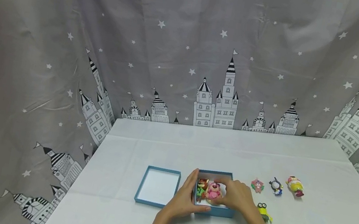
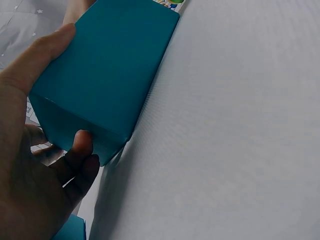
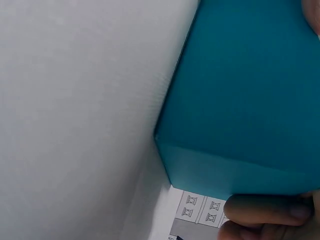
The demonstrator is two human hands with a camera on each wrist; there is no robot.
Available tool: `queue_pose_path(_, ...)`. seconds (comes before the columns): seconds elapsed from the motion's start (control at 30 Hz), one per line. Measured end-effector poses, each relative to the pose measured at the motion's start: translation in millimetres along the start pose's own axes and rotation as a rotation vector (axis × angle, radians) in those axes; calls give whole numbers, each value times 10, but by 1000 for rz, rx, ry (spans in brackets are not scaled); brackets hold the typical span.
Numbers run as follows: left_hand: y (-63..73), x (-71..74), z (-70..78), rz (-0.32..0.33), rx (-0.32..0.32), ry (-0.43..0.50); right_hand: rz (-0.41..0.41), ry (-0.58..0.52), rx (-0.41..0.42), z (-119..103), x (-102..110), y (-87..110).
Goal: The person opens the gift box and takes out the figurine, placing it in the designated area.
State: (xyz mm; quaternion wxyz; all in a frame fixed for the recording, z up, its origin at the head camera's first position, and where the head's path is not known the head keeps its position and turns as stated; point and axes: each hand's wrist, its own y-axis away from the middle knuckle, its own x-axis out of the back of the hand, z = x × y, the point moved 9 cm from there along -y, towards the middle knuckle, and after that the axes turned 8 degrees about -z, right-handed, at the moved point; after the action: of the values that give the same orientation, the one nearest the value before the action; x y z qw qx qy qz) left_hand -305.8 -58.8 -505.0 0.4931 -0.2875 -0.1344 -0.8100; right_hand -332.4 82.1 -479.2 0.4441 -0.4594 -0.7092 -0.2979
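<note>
An open blue box (image 1: 219, 212) stands on the white table. My left hand (image 1: 181, 200) holds it at its left side, thumb along the front wall and fingers at the left wall; in the left wrist view that hand (image 2: 45, 135) wraps the box's corner. Inside lie a fox figurine in green (image 1: 201, 191) and, to its right, a pink bear figurine (image 1: 213, 192). My right hand (image 1: 238, 195) reaches over the box's right wall and pinches the pink bear between thumb and fingers. The right wrist view shows mostly the box's outer wall (image 3: 240, 100), with the fingertips mostly cut off.
A shallow blue lid (image 1: 139, 185) lies to the left of the box, inside up. Right of the box are a yellow minion figurine (image 1: 263, 211), a small pink figurine (image 1: 257, 185), a dark-blue and white figurine (image 1: 276, 186) and a yellow figurine (image 1: 294, 185). Behind the table hangs a grey curtain (image 1: 175, 55).
</note>
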Motion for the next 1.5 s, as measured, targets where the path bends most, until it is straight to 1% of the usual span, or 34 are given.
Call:
queue_pose_path(0.17,-2,-2,3,-1,9,-5,18,16,-14,-6,1,11)
queue_pose_path(0.57,2,-2,-1,-3,16,-1,9,15,-17,9,-2,5)
queue_pose_path(0.8,5,7,11,-6,7,4,7,22,17,-25,26,26)
queue_pose_path(0.97,9,9,6,-9,8,5,5,31,45,-70,64,47)
queue_pose_path(1.23,12,5,4,-14,16,-1,21,27,83,-83,101,60)
queue_pose_path(1.4,11,4,0,-16,18,-10,24,22,90,-83,118,67)
queue_pose_path(1.5,11,3,-2,-17,18,-11,39,20,92,-98,166,81)
